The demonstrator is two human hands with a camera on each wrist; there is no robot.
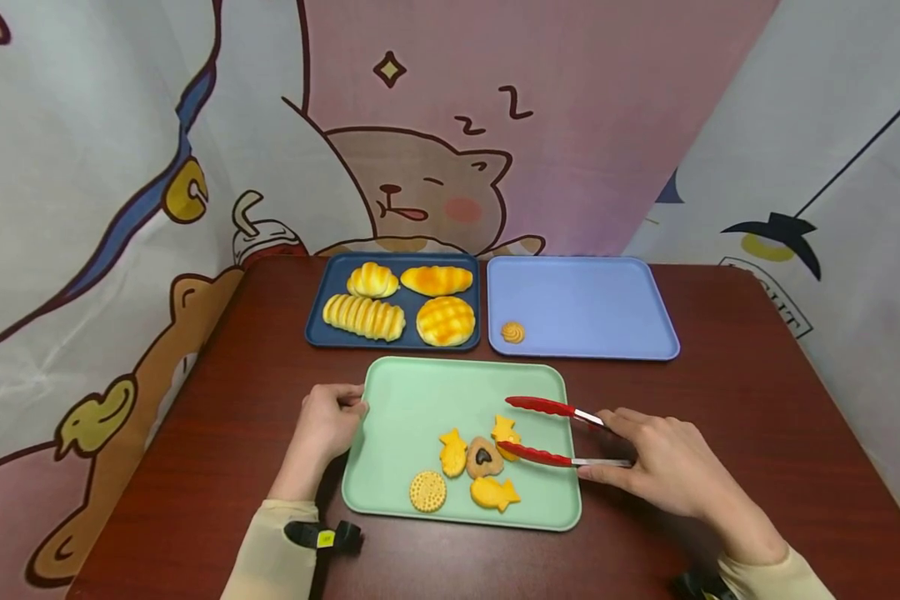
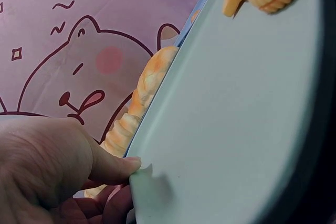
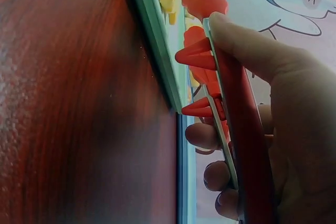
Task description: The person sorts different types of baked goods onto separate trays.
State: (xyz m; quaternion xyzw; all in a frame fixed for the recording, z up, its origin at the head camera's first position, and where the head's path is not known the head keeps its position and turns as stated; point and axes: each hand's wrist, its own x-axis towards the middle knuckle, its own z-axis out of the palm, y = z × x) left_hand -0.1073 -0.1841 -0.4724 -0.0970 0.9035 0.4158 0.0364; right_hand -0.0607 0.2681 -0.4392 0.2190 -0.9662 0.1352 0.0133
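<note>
My left hand [image 1: 332, 421] pinches the left rim of the green tray [image 1: 412, 392], thumb on top and fingers below in the left wrist view. My right hand [image 1: 663, 458] grips red-tipped tongs [image 3: 239, 119], their arms spread apart over the tray's right side. One tong tip overlaps a fish-shaped cookie [image 1: 504, 429] in the head view. Beside it lie a triangular cookie with a dark heart [image 1: 474, 462], another fish cookie [image 1: 453, 454], a fish cookie lying sideways [image 1: 491, 493] and a round dotted cracker [image 1: 427, 492].
Behind the green tray, a dark blue tray [image 1: 412, 340] bears several breads, among them a croissant [image 1: 372, 281]. To its right a light blue tray [image 1: 585, 304] bears one swirl cookie [image 1: 513, 332] in its near left corner. A printed cloth hangs behind the table [image 1: 217, 467].
</note>
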